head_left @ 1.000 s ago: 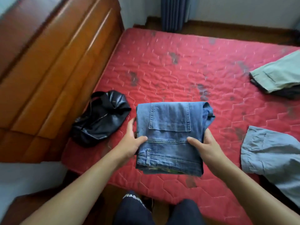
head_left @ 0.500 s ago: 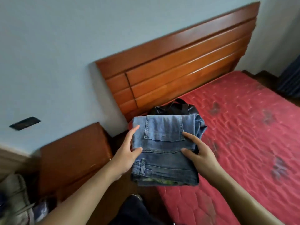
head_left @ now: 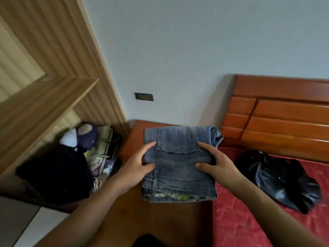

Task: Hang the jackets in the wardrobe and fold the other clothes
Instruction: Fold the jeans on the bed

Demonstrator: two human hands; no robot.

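Note:
Folded blue jeans (head_left: 179, 163), back pocket up, are held in the air above a brown bedside cabinet (head_left: 131, 145). A green patterned cloth shows under their near edge. My left hand (head_left: 138, 166) grips the left edge, thumb on top. On the right edge, my right hand (head_left: 215, 164) holds them the same way. The open wooden wardrobe (head_left: 53, 86) stands at the left, with dark clothes (head_left: 55, 173) piled on its lower shelf.
A black bag (head_left: 284, 179) lies on the red mattress (head_left: 249, 220) at the right, below the wooden headboard (head_left: 284, 114). A wall socket (head_left: 144, 96) sits on the pale wall. More bundled clothes and a striped bag (head_left: 103, 148) fill the wardrobe's bottom.
I have turned left from the bed toward the wardrobe, carrying the folded jeans in both hands. The jeans are now over the bedside cabinet instead of the mattress.

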